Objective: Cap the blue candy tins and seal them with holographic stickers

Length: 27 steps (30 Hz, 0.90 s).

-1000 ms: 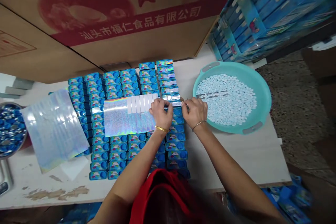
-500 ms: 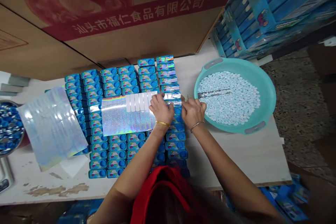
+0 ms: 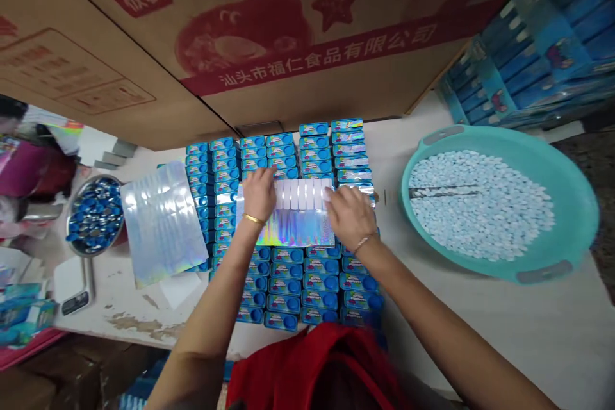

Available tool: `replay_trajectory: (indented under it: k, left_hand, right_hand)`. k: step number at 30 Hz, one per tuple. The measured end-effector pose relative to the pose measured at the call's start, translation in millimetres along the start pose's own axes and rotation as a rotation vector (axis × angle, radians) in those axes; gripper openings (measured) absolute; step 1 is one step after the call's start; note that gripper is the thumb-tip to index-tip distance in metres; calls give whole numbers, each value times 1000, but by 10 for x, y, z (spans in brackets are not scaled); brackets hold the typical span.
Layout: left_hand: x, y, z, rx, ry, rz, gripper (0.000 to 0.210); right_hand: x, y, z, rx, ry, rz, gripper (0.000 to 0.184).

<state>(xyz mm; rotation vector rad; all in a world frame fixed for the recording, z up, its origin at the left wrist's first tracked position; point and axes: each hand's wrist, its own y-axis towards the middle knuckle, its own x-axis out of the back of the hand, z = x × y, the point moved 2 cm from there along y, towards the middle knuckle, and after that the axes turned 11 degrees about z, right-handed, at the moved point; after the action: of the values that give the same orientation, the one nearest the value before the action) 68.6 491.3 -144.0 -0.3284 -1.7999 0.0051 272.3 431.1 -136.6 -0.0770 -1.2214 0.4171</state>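
Midway between the back and front edges of the worktop (image 3: 509, 323), the shimmering sheet (image 3: 298, 227) lies flat over rows of blue tins (image 3: 321, 283), and both your hands are now at it. Half a second ago they were close together over a tin in the column nearest the worktop's right edge. Since then your left hand (image 3: 259, 193) has gone across to the sheet's back left corner, and your right hand (image 3: 353, 214) has come to its right end. Silvery strips (image 3: 354, 175) lie on the tins of that column, down to where your right hand hides part of it, so your handling seems to have passed from the tin back to the sheet, whose back half shows pale, separate bars.

Your left hand is half open, fingers bent over the sheet's back edge; your right is loosely curled, fingertips at the right end. I cannot tell whether either pinches anything.

Your view has also swung left, so more shows beyond the second sheet (image 3: 161, 224) near the worktop's left edge. Towards the right edge, the teal basin (image 3: 574, 192) of pale tablets (image 3: 485, 211) stands apart from your right hand.
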Motion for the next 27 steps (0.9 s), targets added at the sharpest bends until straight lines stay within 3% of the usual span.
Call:
replay_trajectory:
  k: [4, 9, 16, 20, 24, 27]
  left_hand:
    - [-29, 13, 362, -53, 187, 163, 29]
    - [-132, -40, 382, -116, 181, 158, 30]
    - [-136, -214, 387, -76, -9, 154, 20]
    - [-86, -442, 362, -10, -201, 272, 15]
    - [5, -628, 283, -75, -239, 339, 11]
    - [69, -700, 249, -109, -141, 275, 17]
  right_hand:
    - [-307, 406, 478, 155, 8, 139, 43]
    - [-555, 584, 554, 132, 3, 191, 44]
    - [-546, 382, 471, 191, 37, 140, 42]
    - [-562, 199, 514, 218, 42, 78, 44]
    - [-445, 175, 641, 259, 40, -49, 40]
    - [-389, 260, 715, 280, 91, 42, 32]
